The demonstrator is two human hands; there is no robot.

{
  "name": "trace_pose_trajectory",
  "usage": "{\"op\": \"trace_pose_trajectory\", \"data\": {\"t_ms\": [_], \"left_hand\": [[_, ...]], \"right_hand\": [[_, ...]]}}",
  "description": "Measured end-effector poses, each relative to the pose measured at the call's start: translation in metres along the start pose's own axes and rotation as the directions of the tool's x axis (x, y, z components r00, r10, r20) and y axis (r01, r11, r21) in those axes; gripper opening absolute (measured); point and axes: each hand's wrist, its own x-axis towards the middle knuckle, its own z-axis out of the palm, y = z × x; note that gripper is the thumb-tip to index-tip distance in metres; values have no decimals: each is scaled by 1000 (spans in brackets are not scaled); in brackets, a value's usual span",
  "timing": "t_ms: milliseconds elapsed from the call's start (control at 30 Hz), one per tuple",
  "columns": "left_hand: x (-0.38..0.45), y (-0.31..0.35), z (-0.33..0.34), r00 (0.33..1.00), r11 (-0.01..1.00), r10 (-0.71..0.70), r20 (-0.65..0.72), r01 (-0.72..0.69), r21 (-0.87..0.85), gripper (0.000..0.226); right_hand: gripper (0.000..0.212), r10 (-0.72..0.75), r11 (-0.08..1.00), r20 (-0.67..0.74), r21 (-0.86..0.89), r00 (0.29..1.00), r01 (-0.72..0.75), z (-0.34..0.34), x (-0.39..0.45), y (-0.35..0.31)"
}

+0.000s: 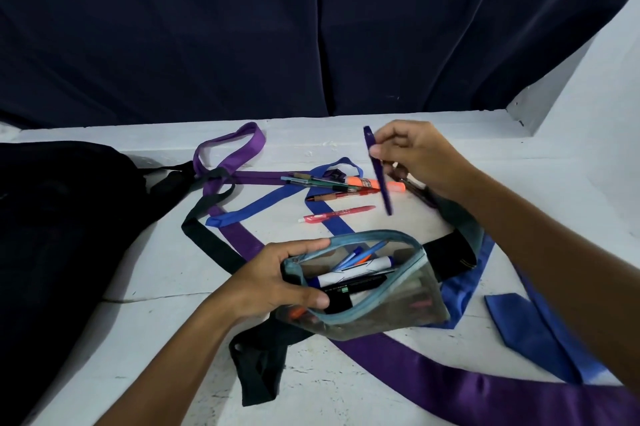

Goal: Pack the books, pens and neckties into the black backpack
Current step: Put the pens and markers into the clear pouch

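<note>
I judge the step in hand to be gathering the pens into the clear pouch (374, 290) before anything goes into the black backpack (59, 218), which lies slumped at the left edge of the white surface (156, 273), well apart from the pouch. My left hand (277, 273) grips the pouch's near end, fingers (304, 299) curled round its teal zip rim and holding the mouth open; a white marker and a few blue and black pens already lie inside. My right hand (415, 155) hangs above the surface and pinches a dark blue pen (379, 171), tip slanting down toward the pouch; a second dark object seems tucked under the same hand, though I cannot tell what it is. The next move, as I read it, calls for lowering that pen through the open mouth without catching the rim. More pens wait on the surface: a cluster with an orange highlighter (370, 183) and a pink pen (337, 213) just nearer to me. The neckties sprawl everywhere, a purple necktie (239, 155), a blue necktie (273, 200) and a black necktie (207, 238) crossing under the pens and pouch, so they could snag as I lift things. I see no books.
</note>
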Motion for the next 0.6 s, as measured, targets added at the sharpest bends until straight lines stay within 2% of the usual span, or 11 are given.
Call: {"op": "trace_pose_trajectory", "data": {"t_ms": [33,100,233,300,367,433,533,600], "left_hand": [[0,0,0,1000,1000,4,0,-4,-7,77],[0,-1,1,1000,1000,18,-3,-18,-10,77],[0,-2,1,999,999,43,0,-43,-3,70],[-1,0,1,998,998,60,9,-60,22,67],[-1,0,1,998,998,65,19,-65,12,70],[-1,-1,1,998,998,64,21,-64,3,74],[0,-2,0,999,999,32,-19,-32,6,75],[0,-2,1,999,1000,27,-26,-26,16,74]], "right_hand": [[3,-7,994,97,106,995,-3,2,-6,-13],[6,-24,989,306,146,952,-22,9,-17,-27],[10,50,981,607,-179,793,75,32,-30,-27],[12,134,911,685,-369,716,182,44,-34,-21],[10,176,874,706,-433,686,221,49,-34,-17],[11,134,906,647,-388,751,172,46,-22,-10],[24,33,893,378,-426,925,142,42,8,16],[27,4,844,263,-519,965,138,43,23,37]]}}
